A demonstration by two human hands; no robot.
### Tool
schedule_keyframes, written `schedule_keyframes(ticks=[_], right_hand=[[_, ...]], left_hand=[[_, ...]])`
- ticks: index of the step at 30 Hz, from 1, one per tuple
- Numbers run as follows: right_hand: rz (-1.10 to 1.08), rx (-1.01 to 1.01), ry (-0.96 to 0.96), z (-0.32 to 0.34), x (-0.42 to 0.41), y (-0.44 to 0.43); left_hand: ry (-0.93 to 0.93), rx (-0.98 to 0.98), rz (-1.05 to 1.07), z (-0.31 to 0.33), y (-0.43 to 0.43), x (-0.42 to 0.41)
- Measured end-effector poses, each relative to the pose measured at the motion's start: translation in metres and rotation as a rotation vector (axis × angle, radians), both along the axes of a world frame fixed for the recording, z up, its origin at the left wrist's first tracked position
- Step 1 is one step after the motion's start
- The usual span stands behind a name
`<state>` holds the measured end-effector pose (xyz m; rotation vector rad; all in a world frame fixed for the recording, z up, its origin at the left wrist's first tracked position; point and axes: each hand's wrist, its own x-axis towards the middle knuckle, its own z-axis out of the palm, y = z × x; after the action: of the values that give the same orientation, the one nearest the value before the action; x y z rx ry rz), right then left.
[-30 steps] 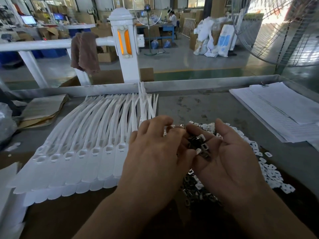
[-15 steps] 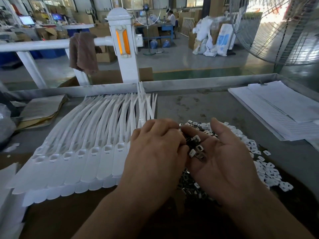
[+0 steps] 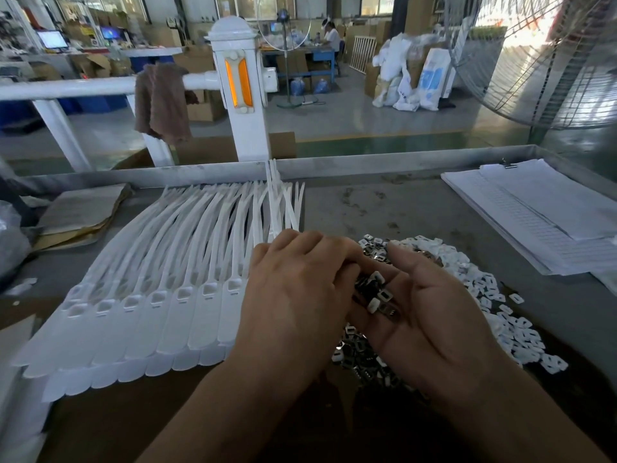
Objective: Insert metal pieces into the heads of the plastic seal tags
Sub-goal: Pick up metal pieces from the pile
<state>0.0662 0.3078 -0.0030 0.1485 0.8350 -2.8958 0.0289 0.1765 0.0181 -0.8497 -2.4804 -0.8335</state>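
A fanned row of white plastic seal tags [image 3: 173, 315] lies on the table left of my hands, heads with square slots toward me. My right hand [image 3: 434, 319] is palm up with relaxed fingers, cupping several small metal pieces [image 3: 379, 295]. My left hand [image 3: 293, 295] hovers back-up beside it, its curled fingers reaching into the right palm and pinching at a piece there; the fingertips are partly hidden. Under and right of my hands spreads a loose pile of metal and white pieces [image 3: 500, 295].
A stack of printed papers [image 3: 541, 212] lies at the right. Folded cardboard [image 3: 80, 208] and a plastic bag [image 3: 10, 248] sit at the left. The table's raised metal rim [image 3: 367, 162] runs along the far side. A big fan [image 3: 551, 61] stands back right.
Both hands have stayed together over the pile. The left fingers have curled deeper into the right palm, and the pieces there have shifted a little.
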Motion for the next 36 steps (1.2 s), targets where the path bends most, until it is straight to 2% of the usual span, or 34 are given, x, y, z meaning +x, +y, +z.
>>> schedule_keyframes(ticks=[6, 16, 21, 26, 32, 36], right_hand=[[-0.050, 0.243, -0.054, 0.000, 0.000, -0.001], [-0.039, 0.479, 0.016, -0.001, 0.005, 0.002], [-0.043, 0.529, 0.031, 0.001, 0.006, 0.002], [-0.051, 0.562, 0.090, -0.004, 0.005, 0.001], [-0.014, 0.573, 0.091, -0.006, 0.004, 0.003], [0.026, 0.490, 0.024, -0.008, 0.002, 0.006]], left_hand=[[-0.014, 0.219, 0.001, -0.002, -0.001, 0.002], [-0.112, 0.222, -0.039, 0.000, -0.005, 0.002], [-0.103, 0.174, -0.101, 0.003, -0.010, 0.003], [-0.182, 0.159, -0.152, 0.002, -0.015, 0.004], [-0.192, 0.181, -0.123, 0.000, -0.017, 0.004], [-0.148, 0.131, -0.036, 0.005, -0.029, -0.003]])
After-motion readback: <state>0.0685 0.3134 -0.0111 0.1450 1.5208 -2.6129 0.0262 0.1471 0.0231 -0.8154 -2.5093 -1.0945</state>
